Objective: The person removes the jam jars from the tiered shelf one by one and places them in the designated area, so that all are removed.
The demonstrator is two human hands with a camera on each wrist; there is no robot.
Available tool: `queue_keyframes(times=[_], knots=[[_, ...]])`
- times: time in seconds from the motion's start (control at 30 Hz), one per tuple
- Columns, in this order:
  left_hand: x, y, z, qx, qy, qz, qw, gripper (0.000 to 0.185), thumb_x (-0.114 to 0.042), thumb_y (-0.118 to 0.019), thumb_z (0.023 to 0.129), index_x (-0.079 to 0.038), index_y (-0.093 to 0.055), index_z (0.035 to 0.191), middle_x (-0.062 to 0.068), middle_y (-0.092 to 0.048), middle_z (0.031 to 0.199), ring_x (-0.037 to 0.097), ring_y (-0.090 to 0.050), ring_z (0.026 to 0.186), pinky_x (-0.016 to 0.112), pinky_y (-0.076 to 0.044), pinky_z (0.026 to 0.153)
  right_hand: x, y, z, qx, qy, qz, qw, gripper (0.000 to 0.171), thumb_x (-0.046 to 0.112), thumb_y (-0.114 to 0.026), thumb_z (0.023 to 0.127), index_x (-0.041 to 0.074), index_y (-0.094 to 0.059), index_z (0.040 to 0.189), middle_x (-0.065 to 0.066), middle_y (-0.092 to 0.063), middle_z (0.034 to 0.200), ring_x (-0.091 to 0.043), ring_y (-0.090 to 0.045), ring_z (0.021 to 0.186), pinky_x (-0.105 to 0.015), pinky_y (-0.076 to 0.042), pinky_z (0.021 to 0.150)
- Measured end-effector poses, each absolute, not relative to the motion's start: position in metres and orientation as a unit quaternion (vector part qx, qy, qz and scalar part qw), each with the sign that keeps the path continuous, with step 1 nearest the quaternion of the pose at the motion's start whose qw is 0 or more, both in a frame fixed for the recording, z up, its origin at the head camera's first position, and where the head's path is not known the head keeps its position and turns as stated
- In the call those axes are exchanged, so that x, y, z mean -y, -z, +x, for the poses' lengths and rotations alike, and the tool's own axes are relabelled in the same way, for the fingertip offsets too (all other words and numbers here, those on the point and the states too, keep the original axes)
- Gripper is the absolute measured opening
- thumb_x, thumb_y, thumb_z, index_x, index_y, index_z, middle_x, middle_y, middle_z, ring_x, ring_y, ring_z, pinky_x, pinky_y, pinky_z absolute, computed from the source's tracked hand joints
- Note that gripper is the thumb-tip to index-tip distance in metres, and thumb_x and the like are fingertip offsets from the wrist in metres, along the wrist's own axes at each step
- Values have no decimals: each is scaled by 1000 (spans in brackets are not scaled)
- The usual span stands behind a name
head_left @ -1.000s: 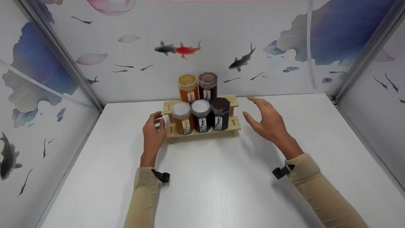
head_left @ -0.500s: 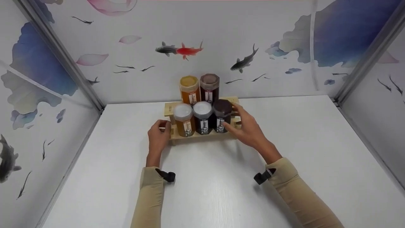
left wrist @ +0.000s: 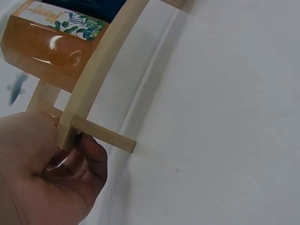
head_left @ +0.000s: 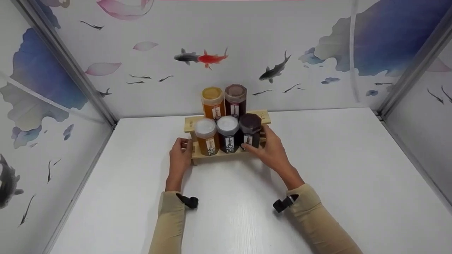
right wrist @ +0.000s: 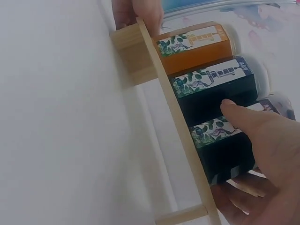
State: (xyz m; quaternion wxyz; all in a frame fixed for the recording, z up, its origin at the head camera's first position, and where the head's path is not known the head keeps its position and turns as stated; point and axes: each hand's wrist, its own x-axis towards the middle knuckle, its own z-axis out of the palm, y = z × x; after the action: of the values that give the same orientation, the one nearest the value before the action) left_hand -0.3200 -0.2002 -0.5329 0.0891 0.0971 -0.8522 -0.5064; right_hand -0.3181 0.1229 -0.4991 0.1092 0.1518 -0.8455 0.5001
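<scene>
the dark-lidded jar (head_left: 251, 127) stands at the right end of the lower step of a small wooden rack (head_left: 262, 115), its base seemingly resting on the board. from here i'd judge it fairly heavy for its size if it is as full as it looks, stiff-walled, with flat faces that give fingers a good seat, though smooth enough to slip and perhaps breakable if it is glass. i'd take it round the body below the lid, which is about where the right hand (head_left: 273, 151) has it: thumb across the front over the label, the other fingers bent round the far side, so the fingers are gripping the jar. that hand comes in from the right, wrist low and angled inward. the rack looks light and rigid, easy to nudge, and best held by its end; there the left hand (head_left: 180, 155) pinches the lower step by its front leg, fingers curled beneath the board. beside the gripped jar stand 2 white-lidded jars, a dark jar (head_left: 229, 138) next to it and an amber jar (head_left: 206, 139) nearest the left hand. on the upper step behind are 2 more, a yellow-lidded jar (head_left: 213, 102) and a brown-lidded jar (head_left: 236, 100). it all sits on a white table (head_left: 229, 211), near a back wall (head_left: 159, 28) painted with fish.
</scene>
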Motion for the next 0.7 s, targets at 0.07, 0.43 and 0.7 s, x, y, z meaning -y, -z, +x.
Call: queue_keyframes(times=[0.07,0.43,0.7], knots=[[199,534,-320,851,508,98,89,31,-33,-52,115,-7,-62,129,12,-70,114,24,-66,100,31,-55,77,-123,502,-317,841,-509,145,113,80,34,-95,86,13,-54,151,-11,-71,132,-29,-71,120,-48,-62,97],[200,535,-317,842,525,104,75,30,-35,-52,115,-10,-61,130,11,-68,118,24,-65,100,34,-56,76,-134,509,-321,817,-553,135,93,83,43,-100,77,25,-58,146,-4,-75,128,-25,-70,121,-48,-59,104],[200,537,-319,846,516,97,94,31,-34,-53,115,-9,-63,129,12,-70,116,23,-67,103,31,-55,78,-166,500,-325,824,-527,189,86,87,41,-100,78,25,-55,151,-1,-71,134,-22,-67,125,-44,-57,105]])
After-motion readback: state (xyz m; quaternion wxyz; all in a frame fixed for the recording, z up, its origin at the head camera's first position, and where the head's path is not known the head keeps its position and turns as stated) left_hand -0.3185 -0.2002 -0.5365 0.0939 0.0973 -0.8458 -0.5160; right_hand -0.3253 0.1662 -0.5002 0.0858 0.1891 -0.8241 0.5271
